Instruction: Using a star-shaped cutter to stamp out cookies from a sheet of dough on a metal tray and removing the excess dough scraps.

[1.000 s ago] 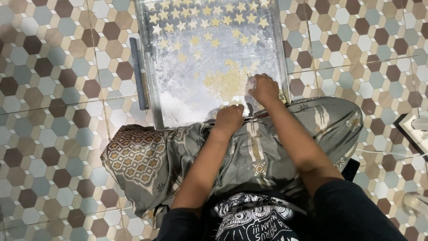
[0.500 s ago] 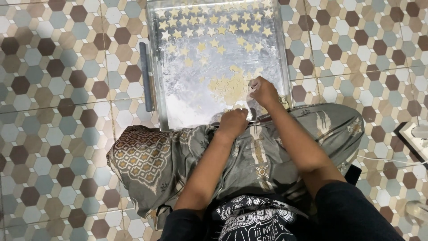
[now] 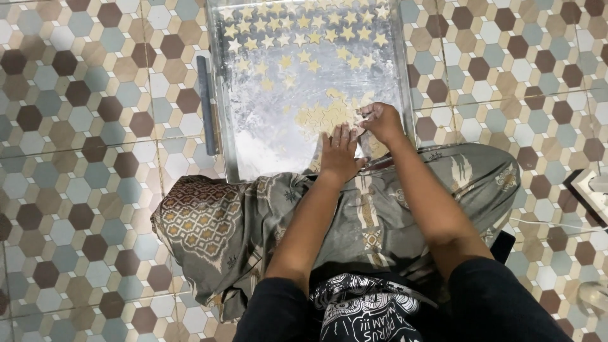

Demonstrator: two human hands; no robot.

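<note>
I see a wide floured metal tray (image 3: 253,145) on the hexagon-tiled floor (image 3: 82,158); at its near edge lies pale rolled dough (image 3: 329,117); my left hand (image 3: 339,152) rests flat, fingers spread, beside it; my right hand (image 3: 380,120) curls closed on the dough's edge; small star-shaped dough cutouts (image 3: 304,38) fill the tray's far end.

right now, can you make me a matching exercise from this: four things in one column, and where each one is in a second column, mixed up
Things:
1. star cutouts
2. dough sheet
3. grey rod
4. left hand

Places:
A. on the floor tiles, along the tray's left edge
B. in rows across the far part of the tray
C. flat at the tray's near edge, fingers on the dough
D. near the middle of the tray, just beyond the two hands

Pairs: 1-B, 2-D, 3-A, 4-C
</note>
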